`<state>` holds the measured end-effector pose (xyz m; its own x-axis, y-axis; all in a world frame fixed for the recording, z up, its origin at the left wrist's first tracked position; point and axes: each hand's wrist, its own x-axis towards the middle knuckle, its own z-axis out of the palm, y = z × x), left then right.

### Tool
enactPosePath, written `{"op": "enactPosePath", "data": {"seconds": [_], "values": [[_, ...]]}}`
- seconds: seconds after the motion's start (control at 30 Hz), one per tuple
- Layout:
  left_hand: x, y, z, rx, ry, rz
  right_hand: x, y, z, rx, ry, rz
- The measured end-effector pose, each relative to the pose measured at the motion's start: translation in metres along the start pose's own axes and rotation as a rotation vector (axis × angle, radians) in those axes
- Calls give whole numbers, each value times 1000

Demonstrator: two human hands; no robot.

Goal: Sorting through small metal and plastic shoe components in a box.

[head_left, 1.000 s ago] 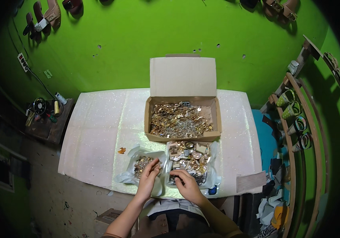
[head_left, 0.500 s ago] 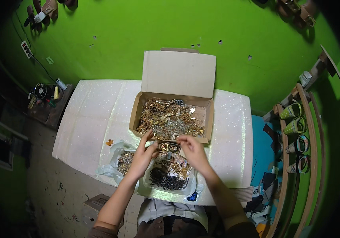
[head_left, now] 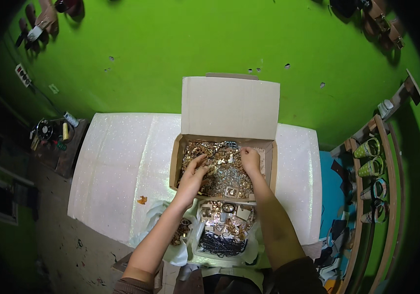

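A cardboard box (head_left: 174,164) stands on the table with its lid raised, filled with small gold, silver and brown metal pieces (head_left: 224,169) like buckles and trinkets. Over the left part of this pile is my left hand (head_left: 192,179), its fingers apart. My right hand (head_left: 250,160) is at the pile's right side, fingers curled closed; what they hold, if anything, is hidden. Right in front of the box, a plastic-lined tray (head_left: 193,247) contains buckles and dark beaded strands (head_left: 222,244). Partly behind my left forearm lies a pale plastic bag (head_left: 157,215) with more small pieces.
The table has a glittery white cover (head_left: 116,161), with a small orange-brown piece (head_left: 142,200) on it. At the right, sandals (head_left: 370,166) hang on a wooden rack (head_left: 354,206). A small side table (head_left: 55,154) holding tools stands at the left.
Both hands have moved forward from above the near tray into the cardboard box. My right hand's fingers have curled closed. The view has shifted, so the tray's contents show more.
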<state>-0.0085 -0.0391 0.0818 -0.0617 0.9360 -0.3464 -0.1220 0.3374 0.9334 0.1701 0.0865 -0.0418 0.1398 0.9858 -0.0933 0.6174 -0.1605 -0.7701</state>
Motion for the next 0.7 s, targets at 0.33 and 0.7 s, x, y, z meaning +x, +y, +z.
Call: {"op": "enactPosePath", "data": {"seconds": [0.33, 0.7], "values": [[36, -26, -35, -40, 33, -146, 4, -9, 22, -232, 105, -325], [56, -29, -30, 14, 7, -142, -9, -8, -16, -411, 147, -460]]}}
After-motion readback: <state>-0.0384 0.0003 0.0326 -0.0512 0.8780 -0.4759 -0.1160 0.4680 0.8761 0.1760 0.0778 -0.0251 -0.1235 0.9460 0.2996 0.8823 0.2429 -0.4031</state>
